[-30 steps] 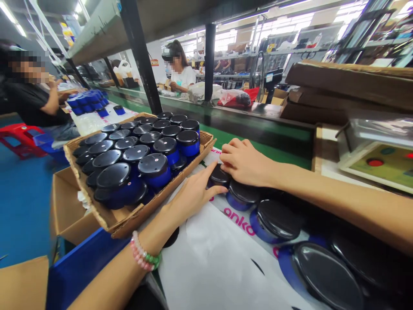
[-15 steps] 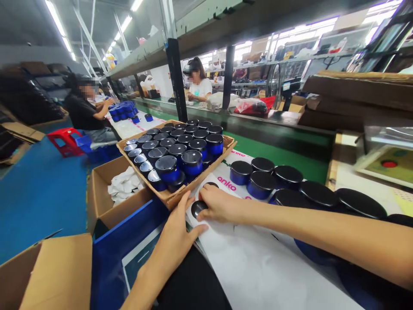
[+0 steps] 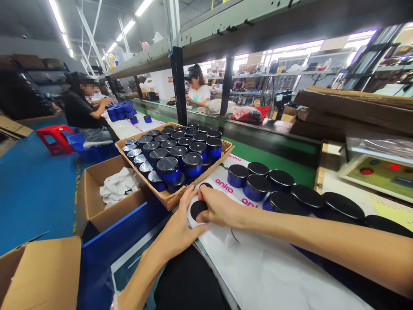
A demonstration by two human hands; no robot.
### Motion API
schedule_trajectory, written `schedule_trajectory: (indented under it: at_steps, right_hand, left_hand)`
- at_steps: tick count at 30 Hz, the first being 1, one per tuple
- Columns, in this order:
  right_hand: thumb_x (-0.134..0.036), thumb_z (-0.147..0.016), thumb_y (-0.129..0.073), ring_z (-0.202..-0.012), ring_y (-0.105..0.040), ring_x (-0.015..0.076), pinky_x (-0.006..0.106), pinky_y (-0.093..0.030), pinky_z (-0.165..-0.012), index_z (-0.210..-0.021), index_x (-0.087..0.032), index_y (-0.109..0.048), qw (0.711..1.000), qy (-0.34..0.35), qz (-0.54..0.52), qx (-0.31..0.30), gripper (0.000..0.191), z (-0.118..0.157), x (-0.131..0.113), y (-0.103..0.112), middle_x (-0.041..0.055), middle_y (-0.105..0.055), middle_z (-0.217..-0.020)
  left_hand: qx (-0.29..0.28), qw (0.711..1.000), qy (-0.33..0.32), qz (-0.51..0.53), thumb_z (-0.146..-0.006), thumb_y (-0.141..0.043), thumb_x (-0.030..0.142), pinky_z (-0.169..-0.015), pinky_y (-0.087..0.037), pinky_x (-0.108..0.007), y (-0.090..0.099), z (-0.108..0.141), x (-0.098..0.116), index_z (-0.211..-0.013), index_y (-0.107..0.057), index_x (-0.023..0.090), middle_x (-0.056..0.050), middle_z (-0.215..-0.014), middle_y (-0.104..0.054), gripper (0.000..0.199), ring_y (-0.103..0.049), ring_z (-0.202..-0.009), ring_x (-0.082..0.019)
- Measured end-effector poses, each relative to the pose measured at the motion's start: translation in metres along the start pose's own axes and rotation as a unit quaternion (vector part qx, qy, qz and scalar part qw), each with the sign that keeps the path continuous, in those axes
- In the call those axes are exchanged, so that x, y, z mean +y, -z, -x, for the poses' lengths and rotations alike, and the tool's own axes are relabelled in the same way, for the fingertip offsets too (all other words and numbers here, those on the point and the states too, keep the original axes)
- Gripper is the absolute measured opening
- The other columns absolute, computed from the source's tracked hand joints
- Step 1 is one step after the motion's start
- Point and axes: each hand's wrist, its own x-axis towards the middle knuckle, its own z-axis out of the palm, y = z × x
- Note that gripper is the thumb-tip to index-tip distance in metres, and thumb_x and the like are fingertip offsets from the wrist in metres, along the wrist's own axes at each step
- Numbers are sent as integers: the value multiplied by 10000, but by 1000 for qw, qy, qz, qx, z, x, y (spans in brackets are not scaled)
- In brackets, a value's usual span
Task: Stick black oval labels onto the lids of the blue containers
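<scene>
On the white strip [image 3: 189, 221] in front of me lie two flat black round discs, perhaps stickers: a nearer disc [image 3: 197, 210] and a farther disc [image 3: 205, 185], partly covered by my fingers. My right hand [image 3: 217, 206] is over them, thumb and fingers curled in on the nearer disc's edge. My left hand [image 3: 179, 228] lies along the strip's left edge, thumb spread from the fingers, holding nothing visible. Beyond both hands is a shallow cardboard tray [image 3: 176, 200] filled with blue round containers with black tops [image 3: 169, 165].
Several more blue containers with black tops [image 3: 256, 183] stand on white printed paper [image 3: 274, 267] beneath and beyond my right forearm. At left are a cardboard box [image 3: 88, 185] with crumpled white paper [image 3: 118, 187] and a blue bin [image 3: 106, 254]. Two people work farther off.
The camera view has shifted slightly. The nearer disc now looks matt black where it shone before. Both hands stay at the strip, my left fingertips slightly closer to my right hand.
</scene>
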Motion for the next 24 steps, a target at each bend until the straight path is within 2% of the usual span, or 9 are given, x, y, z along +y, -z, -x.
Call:
schedule_trajectory:
  at_steps: [4,7,9,11,12,15,18,21,24]
  right_hand:
    - [-143,-784,-558,-793,-509,183,281,-396,-661,-899,-165,-455,998,50,14,33,156,9,1,-2,60,-545,-917]
    - [-147,-854,-497,-853,-464,200,324,-374,-762,-827,-159,-489,991,121,48,42,31,25,-7,4,80,-535,-923]
    - [-160,-870,-485,-825,-452,191,325,-368,-753,-808,-158,-505,978,193,57,64,65,40,-14,20,73,-537,-892]
    - [-172,-872,-494,-782,-464,166,293,-376,-713,-798,-169,-518,970,214,16,112,77,55,-14,46,46,-549,-846]
    - [-193,-869,-513,-753,-475,151,271,-380,-682,-787,-177,-524,972,188,-20,142,84,61,-10,63,28,-556,-814]
    - [-374,-831,-602,-626,-467,121,240,-336,-549,-757,-195,-556,973,15,-94,211,199,67,25,117,-16,-550,-702]
    - [-543,-758,-632,-617,-443,121,243,-294,-532,-748,-186,-581,955,-101,-152,232,361,61,82,151,-22,-519,-655]
    - [-548,-670,-708,-638,-432,115,244,-325,-592,-699,-165,-580,940,-149,-255,171,405,50,129,154,-23,-514,-656]
    - [-503,-582,-774,-610,-429,101,238,-347,-605,-648,-150,-568,918,-168,-336,126,414,41,151,144,-24,-512,-635]
  left_hand:
    - [-10,999,38,26,-721,-691,266,-1066,-332,-391,6,-5,8,-1416,-45,307,-48,-1362,-439,950,-436,-1242,-201]
    - [-18,999,45,13,-713,-695,271,-1054,-346,-387,8,-7,10,-1416,-40,303,-50,-1355,-447,961,-466,-1215,-200]
    - [-27,998,54,-8,-729,-674,277,-1060,-341,-394,8,-5,10,-1416,-36,288,-59,-1367,-433,937,-466,-1220,-202]
    - [-38,995,64,-59,-734,-663,293,-1077,-322,-414,9,-2,13,-1419,-80,270,-72,-1393,-410,900,-428,-1259,-220]
    - [-42,992,69,-100,-721,-675,302,-1083,-312,-431,10,-1,16,-1419,-130,257,-81,-1411,-391,886,-396,-1284,-240]
    - [-40,967,58,-246,-667,-722,307,-1071,-307,-509,9,-8,34,-1338,-386,210,-109,-1439,-353,756,-326,-1316,-330]
    - [-14,954,-36,-298,-774,-631,316,-1045,-331,-526,-2,-45,63,-1199,-542,190,-111,-1363,-458,452,-384,-1271,-332]
    - [1,967,-133,-217,-849,-534,366,-1036,-361,-457,-25,-107,86,-1229,-500,172,-112,-1295,-519,428,-446,-1222,-276]
    - [-38,984,-106,-140,-772,-601,403,-990,-406,-410,-51,-159,92,-1315,-405,132,-141,-1319,-495,638,-467,-1207,-292]
